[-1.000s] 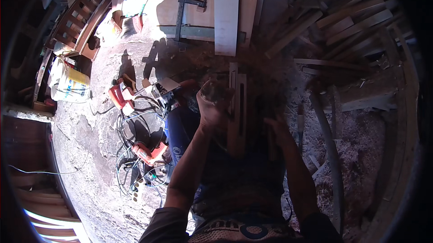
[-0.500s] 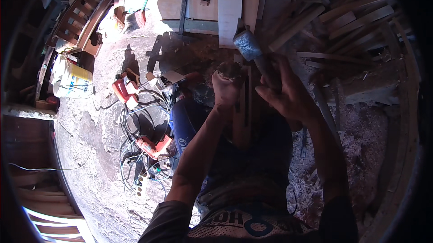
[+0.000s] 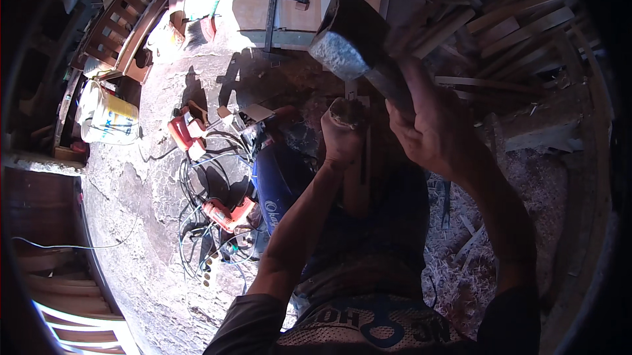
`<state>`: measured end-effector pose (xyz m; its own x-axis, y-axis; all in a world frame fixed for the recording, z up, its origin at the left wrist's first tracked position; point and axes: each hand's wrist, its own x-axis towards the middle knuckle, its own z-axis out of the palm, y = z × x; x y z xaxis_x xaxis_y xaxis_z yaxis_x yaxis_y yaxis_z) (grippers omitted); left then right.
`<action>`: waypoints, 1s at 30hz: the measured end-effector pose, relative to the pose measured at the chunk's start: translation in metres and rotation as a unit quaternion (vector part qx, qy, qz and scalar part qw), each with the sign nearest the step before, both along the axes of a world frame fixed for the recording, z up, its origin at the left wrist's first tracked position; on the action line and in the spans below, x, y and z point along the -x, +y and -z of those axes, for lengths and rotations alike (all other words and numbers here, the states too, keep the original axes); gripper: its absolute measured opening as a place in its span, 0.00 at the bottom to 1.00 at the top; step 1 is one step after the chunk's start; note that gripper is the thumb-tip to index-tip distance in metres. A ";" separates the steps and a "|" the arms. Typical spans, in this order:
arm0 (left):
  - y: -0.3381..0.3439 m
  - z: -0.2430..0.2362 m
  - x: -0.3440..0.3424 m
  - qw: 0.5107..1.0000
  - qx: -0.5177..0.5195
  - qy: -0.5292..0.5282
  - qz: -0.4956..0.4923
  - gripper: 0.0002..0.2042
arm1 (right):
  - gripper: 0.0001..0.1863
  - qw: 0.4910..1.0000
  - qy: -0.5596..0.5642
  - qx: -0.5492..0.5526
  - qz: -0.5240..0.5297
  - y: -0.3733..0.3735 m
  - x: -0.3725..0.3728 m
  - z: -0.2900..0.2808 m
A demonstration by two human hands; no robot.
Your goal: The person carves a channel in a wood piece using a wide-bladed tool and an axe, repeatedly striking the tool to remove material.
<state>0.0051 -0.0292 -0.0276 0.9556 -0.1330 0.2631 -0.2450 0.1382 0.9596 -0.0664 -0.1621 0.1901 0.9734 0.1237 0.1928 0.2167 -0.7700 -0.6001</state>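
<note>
1. While a mallet (image 3: 359,29) is held raised in the right hand (image 3: 431,124), a frayed tool handle (image 3: 347,114) is gripped in the left hand (image 3: 342,141).
2. Beside the left hand, a slot (image 3: 366,161) is already cut in a wooden bar (image 3: 356,198); what remains cannot be told.

Stretches the left forearm (image 3: 299,213) forward and inward, closing the left hand (image 3: 342,136) into a firm fist. Holds the right hand (image 3: 431,121) raised higher than the left, with fingers (image 3: 403,132) curled, and angles the right forearm (image 3: 494,207) in from the right.
</note>
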 end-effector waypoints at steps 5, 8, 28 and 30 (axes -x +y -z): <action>-0.011 -0.027 0.016 0.976 -0.073 -0.202 -0.028 0.07 | 0.26 0.989 0.037 0.131 -0.065 -0.022 0.025 0.070; -0.006 -0.013 0.017 0.997 0.048 -0.045 0.031 0.08 | 0.26 0.997 0.051 0.048 -0.034 -0.015 0.032 0.031; 0.007 0.004 0.027 0.996 -0.053 -0.003 0.068 0.11 | 0.27 0.987 -0.095 -0.101 0.082 0.019 0.057 -0.001; 0.003 -0.004 0.034 0.995 0.047 0.003 0.084 0.11 | 0.27 0.993 -0.027 0.113 0.037 0.006 0.063 0.037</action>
<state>-0.0286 -0.0264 -0.0241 0.9230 -0.2670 0.2770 -0.2059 0.2655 0.9419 -0.1298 -0.1564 0.1527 0.9703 0.0978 0.2210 0.1816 -0.8986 -0.3994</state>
